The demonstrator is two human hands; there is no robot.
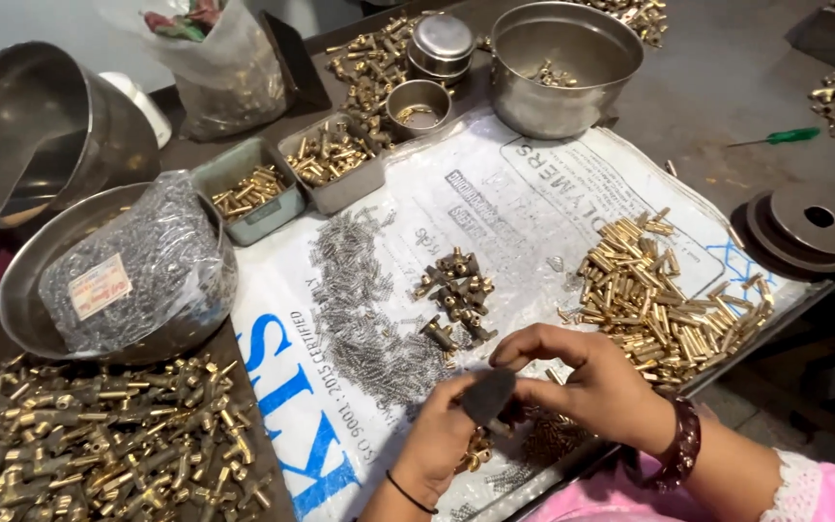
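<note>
My left hand [435,440] and my right hand [587,379] meet near the table's front edge over a white woven sack [524,203] spread as a mat. Together they pinch a small dark wedge-shaped piece [488,394]; what lies beneath it is hidden. My right wrist wears a dark red bangle [680,447], my left a thin black band. Just beyond my fingers lies a small cluster of brass fittings [454,292]. A heap of small grey metal springs [364,309] spreads to the left, and a pile of brass pins [654,300] lies to the right.
A steel bowl holding a clear bag of small parts [123,266] sits at left, with a big brass fitting pile [99,440] in front. Two small trays of brass parts [292,174], steel pots [558,63], a green screwdriver [780,136] and dark metal discs [809,227] ring the mat.
</note>
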